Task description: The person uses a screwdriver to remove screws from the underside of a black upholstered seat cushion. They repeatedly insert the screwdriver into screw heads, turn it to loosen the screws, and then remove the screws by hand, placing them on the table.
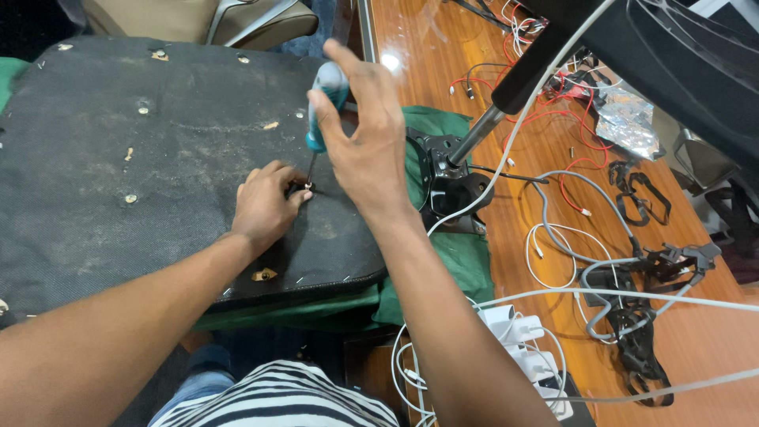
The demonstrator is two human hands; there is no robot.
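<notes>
The right hand gripped a teal-handled screwdriver upright over the upturned seat base's right edge, while the left hand pinched its tip there.

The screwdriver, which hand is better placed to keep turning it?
Probably the right hand: it already wraps the teal screwdriver handle, upright over the black seat underside. The left hand sits low by the tip, pinching at the screw.
</notes>
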